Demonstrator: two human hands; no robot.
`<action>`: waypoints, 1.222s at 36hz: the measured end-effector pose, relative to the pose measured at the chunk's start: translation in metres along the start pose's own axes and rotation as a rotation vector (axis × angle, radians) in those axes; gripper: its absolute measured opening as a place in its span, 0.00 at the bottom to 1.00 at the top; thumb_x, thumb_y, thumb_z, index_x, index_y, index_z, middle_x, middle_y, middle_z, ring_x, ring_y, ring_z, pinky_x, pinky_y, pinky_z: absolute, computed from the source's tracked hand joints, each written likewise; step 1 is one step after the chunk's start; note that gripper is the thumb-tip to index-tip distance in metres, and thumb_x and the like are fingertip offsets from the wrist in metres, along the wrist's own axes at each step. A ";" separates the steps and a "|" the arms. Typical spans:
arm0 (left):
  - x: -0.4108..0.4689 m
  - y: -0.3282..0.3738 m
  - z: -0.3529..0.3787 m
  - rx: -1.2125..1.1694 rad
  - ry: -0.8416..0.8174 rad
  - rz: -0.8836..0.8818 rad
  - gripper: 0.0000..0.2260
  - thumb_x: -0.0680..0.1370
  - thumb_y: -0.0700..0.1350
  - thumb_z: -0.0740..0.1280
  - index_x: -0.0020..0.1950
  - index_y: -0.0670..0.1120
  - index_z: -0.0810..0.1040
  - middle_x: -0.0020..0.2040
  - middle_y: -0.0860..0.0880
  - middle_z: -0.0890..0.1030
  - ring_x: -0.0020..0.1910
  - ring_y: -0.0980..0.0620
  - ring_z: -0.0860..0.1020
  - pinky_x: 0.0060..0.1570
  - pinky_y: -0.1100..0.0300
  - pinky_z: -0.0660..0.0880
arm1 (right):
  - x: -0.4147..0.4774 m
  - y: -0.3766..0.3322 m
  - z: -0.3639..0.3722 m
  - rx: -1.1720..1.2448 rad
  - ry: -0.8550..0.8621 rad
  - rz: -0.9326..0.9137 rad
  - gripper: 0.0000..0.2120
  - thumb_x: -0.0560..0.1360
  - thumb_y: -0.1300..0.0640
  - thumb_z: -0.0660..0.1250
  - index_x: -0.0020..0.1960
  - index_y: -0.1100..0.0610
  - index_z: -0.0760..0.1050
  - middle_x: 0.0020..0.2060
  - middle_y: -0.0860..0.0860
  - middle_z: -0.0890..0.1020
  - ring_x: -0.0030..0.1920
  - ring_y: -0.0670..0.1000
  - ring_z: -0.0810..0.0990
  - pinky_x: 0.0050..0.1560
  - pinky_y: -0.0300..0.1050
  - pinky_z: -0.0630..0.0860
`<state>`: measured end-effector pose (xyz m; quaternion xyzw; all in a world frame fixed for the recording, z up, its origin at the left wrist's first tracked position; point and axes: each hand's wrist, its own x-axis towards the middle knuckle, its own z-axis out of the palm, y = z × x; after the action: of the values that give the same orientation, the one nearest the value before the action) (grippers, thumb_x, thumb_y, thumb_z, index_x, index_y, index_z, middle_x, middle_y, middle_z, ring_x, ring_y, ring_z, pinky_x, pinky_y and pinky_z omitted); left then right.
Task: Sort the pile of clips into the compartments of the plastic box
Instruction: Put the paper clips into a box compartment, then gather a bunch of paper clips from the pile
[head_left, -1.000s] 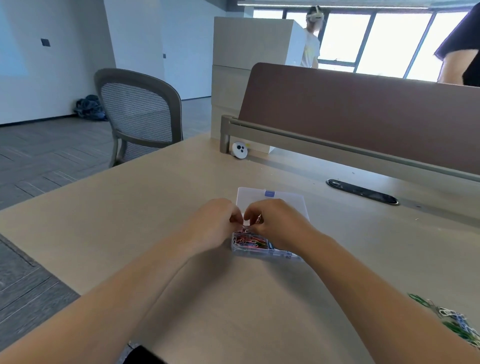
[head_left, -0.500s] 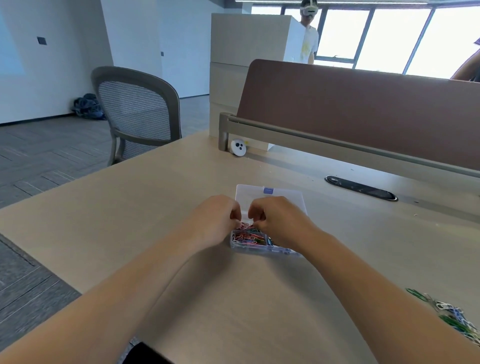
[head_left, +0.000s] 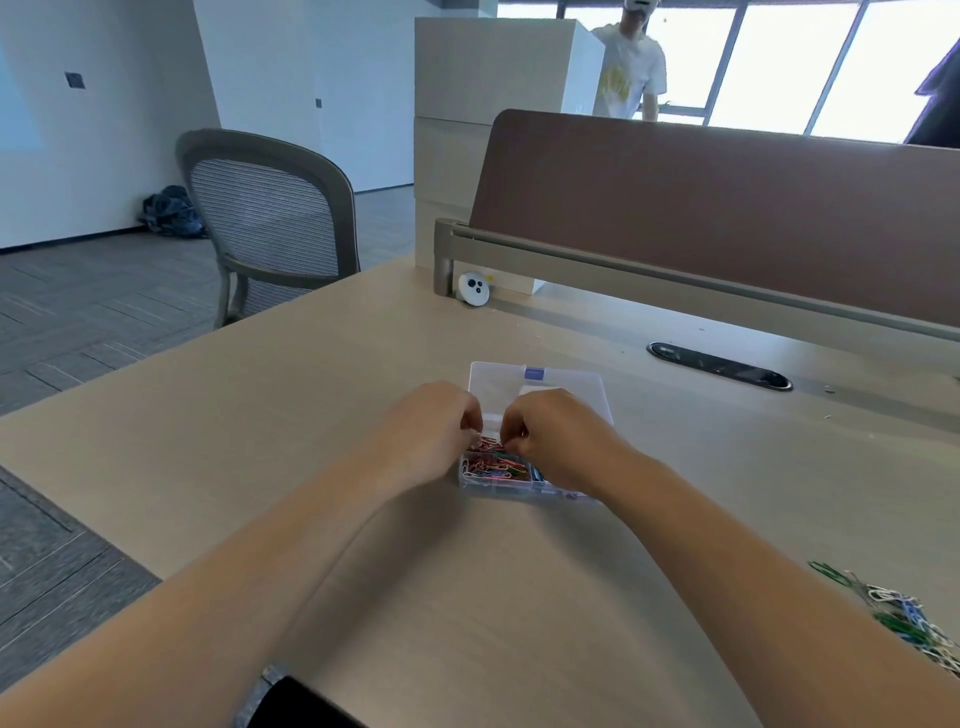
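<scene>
Hardly shifts since a second ago: keeps left hand (head_left: 431, 431) and right hand (head_left: 556, 441) fisted, nearly touching, over the box (head_left: 519, 489) on the desk (head_left: 260, 441), both pinching tangled clips (head_left: 491, 445) just above it. Leaves pile (head_left: 904, 618) well apart, at near right.

A pale wooden desk (head_left: 260, 441) runs to a brown partition screen (head_left: 727, 218) set on a grey rail (head_left: 675, 283). A small round white device (head_left: 473, 289) with two dark dots sits at the rail's left end, and a dark oval cable slot (head_left: 719, 365) is set into the desktop near the screen. A grey mesh-backed office chair (head_left: 270, 223) stands off the desk's left corner, a dark bag (head_left: 169, 213) slumped against the wall behind it. Stacked pale cabinets (head_left: 483, 78) rise beyond the screen, beside a person in a white T-shirt (head_left: 628, 78) before bright windows (head_left: 779, 62)
</scene>
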<state>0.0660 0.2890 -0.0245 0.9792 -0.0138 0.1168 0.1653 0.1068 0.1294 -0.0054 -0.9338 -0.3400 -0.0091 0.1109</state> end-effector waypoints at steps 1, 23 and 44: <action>0.000 0.000 0.000 0.002 0.003 0.000 0.04 0.77 0.46 0.67 0.48 0.50 0.81 0.46 0.51 0.76 0.44 0.53 0.72 0.42 0.58 0.68 | 0.000 0.000 0.001 -0.005 -0.002 -0.001 0.08 0.76 0.59 0.67 0.52 0.54 0.84 0.50 0.53 0.83 0.50 0.53 0.79 0.54 0.47 0.76; -0.008 0.024 -0.012 -0.028 0.044 0.015 0.06 0.79 0.46 0.62 0.49 0.49 0.78 0.45 0.51 0.76 0.46 0.50 0.75 0.43 0.57 0.70 | -0.021 0.003 -0.015 0.029 0.050 0.050 0.14 0.77 0.64 0.60 0.54 0.54 0.82 0.50 0.53 0.82 0.47 0.53 0.80 0.48 0.47 0.80; -0.050 0.225 0.020 -0.124 -0.137 0.396 0.07 0.79 0.48 0.62 0.49 0.49 0.80 0.48 0.52 0.79 0.43 0.53 0.77 0.42 0.58 0.74 | -0.224 0.096 -0.088 0.003 0.054 0.394 0.11 0.79 0.54 0.62 0.57 0.53 0.79 0.54 0.50 0.81 0.52 0.51 0.77 0.53 0.45 0.75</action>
<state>0.0067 0.0689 0.0173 0.9510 -0.2240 0.0792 0.1980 0.0010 -0.1023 0.0401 -0.9816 -0.1477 -0.0116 0.1208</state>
